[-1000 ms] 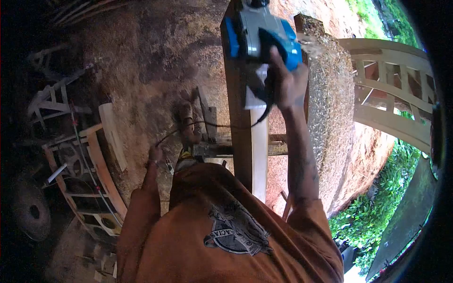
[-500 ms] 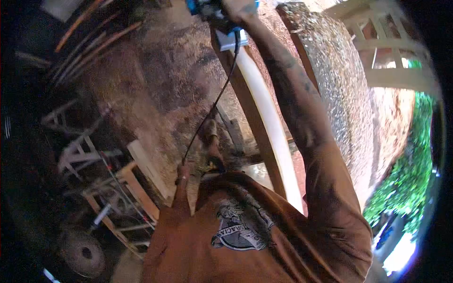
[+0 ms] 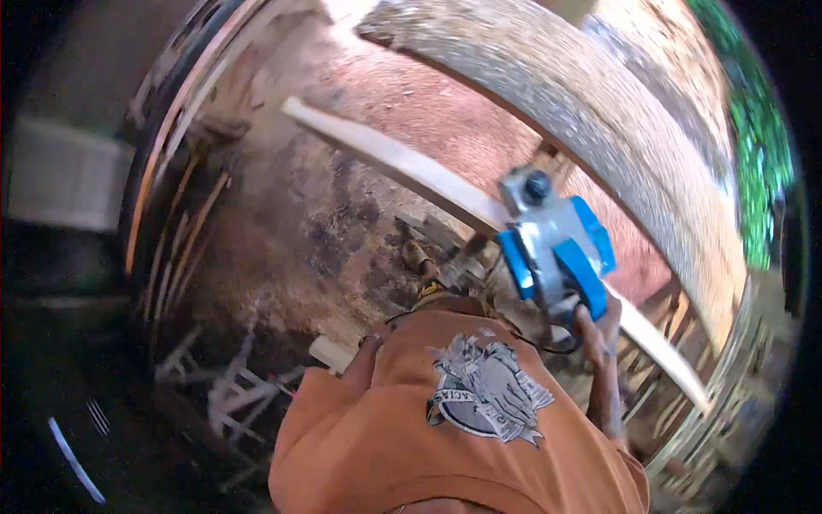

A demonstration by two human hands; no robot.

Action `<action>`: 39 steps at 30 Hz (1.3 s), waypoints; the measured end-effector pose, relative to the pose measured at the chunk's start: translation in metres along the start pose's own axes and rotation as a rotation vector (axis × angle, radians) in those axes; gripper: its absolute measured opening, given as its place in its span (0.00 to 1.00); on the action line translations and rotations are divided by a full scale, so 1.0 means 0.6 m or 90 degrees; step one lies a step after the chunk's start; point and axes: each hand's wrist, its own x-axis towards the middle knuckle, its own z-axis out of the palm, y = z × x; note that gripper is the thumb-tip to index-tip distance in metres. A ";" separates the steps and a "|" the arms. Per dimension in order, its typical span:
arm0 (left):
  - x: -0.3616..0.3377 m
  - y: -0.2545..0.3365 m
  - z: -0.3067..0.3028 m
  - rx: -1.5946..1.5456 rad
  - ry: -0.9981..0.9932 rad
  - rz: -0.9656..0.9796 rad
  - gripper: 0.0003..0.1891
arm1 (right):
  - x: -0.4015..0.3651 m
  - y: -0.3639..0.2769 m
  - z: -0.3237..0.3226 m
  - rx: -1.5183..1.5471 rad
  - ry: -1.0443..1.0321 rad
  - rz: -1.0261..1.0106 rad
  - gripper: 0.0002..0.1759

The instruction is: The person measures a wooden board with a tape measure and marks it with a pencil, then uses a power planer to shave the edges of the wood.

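Note:
My right hand (image 3: 599, 324) is wrapped round the rear handle of a blue and silver electric hand planer (image 3: 552, 240). The planer overlaps a long, pale, slightly curved wooden beam (image 3: 394, 158) in this view. Part of the black cord (image 3: 561, 345) shows below the tool, close to my shirt. My left hand (image 3: 366, 349) hangs low at my left side, dark and mostly hidden by the sleeve, so its fingers do not show. Beside it, the end of a pale board (image 3: 330, 353) sticks out.
A broad wooden slab (image 3: 548, 73) covered in shavings runs beyond the beam. Long wooden strips (image 3: 184, 223) lean at the left, with pale wooden frames (image 3: 240, 398) below them. My foot (image 3: 417, 257) stands on the dusty floor (image 3: 300, 223). Green foliage (image 3: 753, 171) shows at far right.
My right hand has brought the planer back from the beam's far end toward my body. The view has turned, and the left hand, earlier at the cord, is now mostly covered.

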 end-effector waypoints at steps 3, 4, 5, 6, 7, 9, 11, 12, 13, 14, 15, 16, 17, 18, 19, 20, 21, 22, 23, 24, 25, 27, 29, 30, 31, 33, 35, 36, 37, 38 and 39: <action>0.050 0.039 0.021 0.221 -0.096 0.129 0.24 | -0.182 0.107 -0.128 -0.007 0.154 0.106 0.32; 0.068 0.071 0.040 0.285 -0.122 0.168 0.23 | -0.247 0.164 -0.160 -0.056 0.242 0.131 0.33; 0.084 0.106 0.067 0.355 -0.159 0.214 0.23 | -0.302 0.191 -0.187 -0.010 0.290 0.183 0.33; 0.104 0.137 0.098 0.413 -0.191 0.259 0.22 | -0.348 0.224 -0.206 0.037 0.339 0.232 0.33; 0.111 0.184 0.139 0.474 -0.218 0.301 0.22 | -0.400 0.271 -0.218 0.090 0.450 0.230 0.31; 0.110 0.256 0.210 0.586 -0.266 0.373 0.21 | -0.522 0.373 -0.216 0.138 0.623 0.234 0.27; 0.106 0.338 0.290 0.660 -0.287 0.431 0.20 | -0.621 0.455 -0.213 0.122 0.731 0.251 0.23; 0.108 0.385 0.346 0.692 -0.290 0.461 0.19 | -0.667 0.490 -0.210 0.116 0.781 0.266 0.22; 0.105 0.436 0.402 0.723 -0.292 0.491 0.19 | -0.710 0.535 -0.229 0.119 0.818 0.296 0.22; 0.109 0.476 0.461 0.754 -0.296 0.518 0.19 | -0.744 0.533 -0.232 0.202 0.868 0.335 0.22; 0.131 0.504 0.513 0.756 -0.386 0.573 0.19 | -0.778 0.532 -0.235 0.286 0.924 0.369 0.22; 0.145 0.532 0.569 0.759 -0.483 0.626 0.20 | -0.815 0.548 -0.228 0.299 0.962 0.382 0.22; 0.130 0.568 0.627 0.850 -0.433 0.648 0.20 | -0.850 0.563 -0.216 0.310 1.006 0.404 0.21; 0.108 0.593 0.690 0.892 -0.413 0.647 0.19 | -0.884 0.579 -0.200 0.317 1.050 0.428 0.21; 0.084 0.619 0.752 0.935 -0.393 0.645 0.19 | -0.912 0.588 -0.181 0.320 1.091 0.450 0.21; 0.141 0.662 0.826 0.928 -0.405 0.593 0.19 | -0.844 0.632 -0.167 0.342 1.145 0.483 0.21; 0.115 0.675 0.890 0.911 -0.400 0.561 0.21 | -0.863 0.650 -0.151 0.364 1.207 0.488 0.21; 0.083 0.690 0.951 0.948 -0.425 0.547 0.21 | -0.876 0.660 -0.140 0.381 1.266 0.485 0.20; 0.050 0.700 1.016 0.983 -0.447 0.525 0.22 | -0.890 0.672 -0.133 0.418 1.310 0.462 0.20; 0.012 0.710 1.079 1.015 -0.466 0.504 0.23 | -0.903 0.682 -0.125 0.478 1.352 0.476 0.20; -0.024 0.721 1.146 1.042 -0.485 0.483 0.24 | -0.909 0.694 -0.122 0.537 1.392 0.483 0.20; -0.085 0.725 1.266 1.095 -0.526 0.445 0.27 | -0.922 0.707 -0.146 0.578 1.438 0.528 0.19; -0.107 0.706 1.351 1.161 -0.563 0.506 0.30 | -0.926 0.708 -0.186 0.560 1.444 0.623 0.18; -0.115 0.693 1.395 1.194 -0.582 0.537 0.31 | -0.941 0.731 -0.175 0.523 1.431 0.677 0.18; -0.128 0.676 1.445 1.208 -0.602 0.557 0.31 | -0.965 0.774 -0.165 0.483 1.413 0.724 0.17; -0.152 0.646 1.546 1.207 -0.632 0.569 0.31 | -1.000 0.856 -0.199 0.323 1.403 0.762 0.15; -0.173 0.624 1.633 1.183 -0.640 0.559 0.31 | -1.030 0.924 -0.251 0.389 1.439 0.765 0.15; -0.187 0.615 1.669 1.166 -0.643 0.546 0.31 | -1.061 0.956 -0.266 0.575 1.445 0.774 0.16; -0.202 0.609 1.703 1.151 -0.632 0.533 0.31 | -1.093 0.981 -0.312 0.658 1.425 0.787 0.16; -0.226 0.607 1.735 1.132 -0.623 0.517 0.31 | -1.113 1.010 -0.374 0.742 1.392 0.796 0.15; -0.243 0.599 1.759 1.110 -0.614 0.499 0.30 | -1.139 1.046 -0.435 0.833 1.351 0.813 0.15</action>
